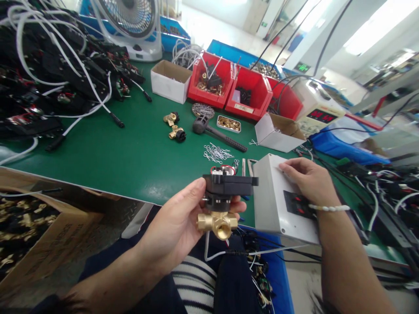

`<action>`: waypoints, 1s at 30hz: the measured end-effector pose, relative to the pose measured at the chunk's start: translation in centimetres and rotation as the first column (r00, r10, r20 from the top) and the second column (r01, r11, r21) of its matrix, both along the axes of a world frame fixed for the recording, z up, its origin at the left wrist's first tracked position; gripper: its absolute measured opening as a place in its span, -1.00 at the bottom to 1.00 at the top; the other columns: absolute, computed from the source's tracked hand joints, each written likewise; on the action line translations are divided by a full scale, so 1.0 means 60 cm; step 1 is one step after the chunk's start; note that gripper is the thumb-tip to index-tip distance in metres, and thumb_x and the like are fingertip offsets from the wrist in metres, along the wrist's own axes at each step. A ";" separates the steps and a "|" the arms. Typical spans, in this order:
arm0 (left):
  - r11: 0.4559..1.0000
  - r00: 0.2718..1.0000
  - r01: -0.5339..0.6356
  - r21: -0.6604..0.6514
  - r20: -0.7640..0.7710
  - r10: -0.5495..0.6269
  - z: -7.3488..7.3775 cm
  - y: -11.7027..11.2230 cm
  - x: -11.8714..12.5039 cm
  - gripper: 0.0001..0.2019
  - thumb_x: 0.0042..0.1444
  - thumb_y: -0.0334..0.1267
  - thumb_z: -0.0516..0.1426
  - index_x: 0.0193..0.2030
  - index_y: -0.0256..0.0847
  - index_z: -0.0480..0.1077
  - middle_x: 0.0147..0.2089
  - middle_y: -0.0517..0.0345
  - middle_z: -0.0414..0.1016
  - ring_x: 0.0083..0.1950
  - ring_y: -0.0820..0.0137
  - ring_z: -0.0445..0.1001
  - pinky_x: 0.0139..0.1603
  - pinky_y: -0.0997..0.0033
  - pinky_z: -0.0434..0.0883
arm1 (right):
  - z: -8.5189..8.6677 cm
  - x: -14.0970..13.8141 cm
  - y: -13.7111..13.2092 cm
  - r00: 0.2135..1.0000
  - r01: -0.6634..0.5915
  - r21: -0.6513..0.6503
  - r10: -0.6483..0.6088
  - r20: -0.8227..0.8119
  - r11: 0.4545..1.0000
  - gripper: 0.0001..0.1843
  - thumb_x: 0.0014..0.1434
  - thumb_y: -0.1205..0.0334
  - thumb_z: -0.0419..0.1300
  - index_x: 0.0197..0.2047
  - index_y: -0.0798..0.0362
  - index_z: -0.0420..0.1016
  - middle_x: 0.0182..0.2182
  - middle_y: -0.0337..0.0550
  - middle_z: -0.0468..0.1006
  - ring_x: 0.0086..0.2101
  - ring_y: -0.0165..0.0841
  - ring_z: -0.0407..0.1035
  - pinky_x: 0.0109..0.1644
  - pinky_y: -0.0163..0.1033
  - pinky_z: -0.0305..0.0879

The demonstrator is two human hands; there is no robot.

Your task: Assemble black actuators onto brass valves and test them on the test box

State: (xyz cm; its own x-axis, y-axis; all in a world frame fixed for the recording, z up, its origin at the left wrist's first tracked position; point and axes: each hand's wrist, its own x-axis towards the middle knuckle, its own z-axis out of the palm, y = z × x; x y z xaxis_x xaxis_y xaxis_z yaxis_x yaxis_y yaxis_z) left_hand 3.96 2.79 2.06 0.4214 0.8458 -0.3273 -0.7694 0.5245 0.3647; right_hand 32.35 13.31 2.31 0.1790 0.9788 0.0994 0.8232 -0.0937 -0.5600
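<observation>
My left hand grips a motorized valve, its fingers wrapped round the back. The valve has a brass three-port body below and a black actuator housing on top, with red wire and bare parts showing. A white cable hangs beneath it and runs to the right through a black connector. My right hand rests over a light grey control box with a dark panel. Its thumb and forefinger are pinched together at the box's upper face; whatever lies between them is hidden.
Beyond my hands lie silver cotter pins, a black mallet, two small brass valves and a tray of brass pieces. Red bins and white cartons line the back. Cabled actuators pile up left; a fan stands behind.
</observation>
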 end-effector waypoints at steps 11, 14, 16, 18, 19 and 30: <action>0.986 0.907 0.162 -0.023 0.397 -0.140 -0.004 -0.001 -0.006 -0.69 0.29 -0.23 0.04 -0.29 -0.42 0.52 -0.44 0.05 0.50 -0.45 0.44 0.54 -0.32 0.41 0.59 | 0.002 -0.003 0.002 0.999 -0.003 0.001 0.003 0.039 1.000 -0.55 -0.17 -0.23 0.25 -0.45 0.02 0.49 -0.54 -0.13 0.48 -0.49 -0.29 0.26 -0.39 -0.19 0.16; 0.989 0.895 0.144 0.027 0.423 -0.142 -0.011 -0.004 -0.009 -0.78 0.10 -0.22 0.24 -0.20 -0.35 0.54 -0.49 0.14 0.48 -0.53 0.47 0.48 -0.35 0.40 0.57 | 0.003 -0.006 0.004 0.999 0.024 -0.008 -0.024 0.042 1.000 -0.53 -0.23 -0.25 0.23 -0.47 0.00 0.48 -0.55 -0.13 0.47 -0.50 -0.28 0.25 -0.39 -0.18 0.15; 0.987 0.896 0.154 0.042 0.416 -0.157 -0.014 -0.005 -0.008 -0.73 0.01 -0.17 0.30 -0.20 -0.31 0.55 -0.53 0.16 0.47 -0.58 0.49 0.42 -0.39 0.40 0.54 | 0.003 -0.006 0.006 0.999 0.035 -0.028 -0.034 0.029 0.999 -0.52 -0.28 -0.25 0.23 -0.47 0.00 0.48 -0.53 -0.11 0.49 -0.49 -0.26 0.26 -0.38 -0.17 0.15; 0.982 0.891 0.177 0.073 0.413 -0.191 -0.015 -0.005 -0.006 -0.70 -0.03 -0.13 0.32 -0.21 -0.28 0.56 -0.54 0.16 0.47 -0.62 0.51 0.37 -0.40 0.40 0.51 | 0.004 -0.006 0.009 0.999 0.036 -0.053 -0.035 0.021 0.998 -0.51 -0.32 -0.24 0.22 -0.46 0.00 0.50 -0.50 -0.09 0.51 -0.48 -0.24 0.28 -0.36 -0.15 0.15; 0.979 0.888 0.182 0.092 0.411 -0.204 -0.015 -0.004 -0.004 -0.69 -0.05 -0.11 0.33 -0.22 -0.27 0.57 -0.55 0.17 0.46 -0.64 0.53 0.34 -0.40 0.40 0.51 | 0.005 -0.007 0.010 0.999 0.036 -0.065 -0.034 0.023 0.997 -0.51 -0.33 -0.23 0.21 -0.46 0.00 0.50 -0.49 -0.08 0.52 -0.47 -0.23 0.29 -0.35 -0.14 0.16; 0.974 0.886 0.194 0.119 0.404 -0.226 -0.021 -0.004 -0.002 -0.65 -0.04 -0.07 0.31 -0.20 -0.31 0.56 -0.47 0.10 0.53 -0.51 0.43 0.51 -0.30 0.39 0.53 | 0.012 -0.019 0.012 0.991 0.113 -0.018 -0.112 0.074 0.993 -0.65 -0.12 -0.14 0.22 -0.49 -0.01 0.46 -0.61 -0.15 0.44 -0.54 -0.29 0.22 -0.43 -0.20 0.14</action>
State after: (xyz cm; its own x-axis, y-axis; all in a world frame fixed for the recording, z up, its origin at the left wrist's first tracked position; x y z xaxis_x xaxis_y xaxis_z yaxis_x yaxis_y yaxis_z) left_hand 3.85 2.53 0.80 0.6754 0.7370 -0.0258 -0.7333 0.6749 0.0826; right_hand 31.20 14.04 3.01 0.2812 0.9550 0.0949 0.8454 -0.1997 -0.4955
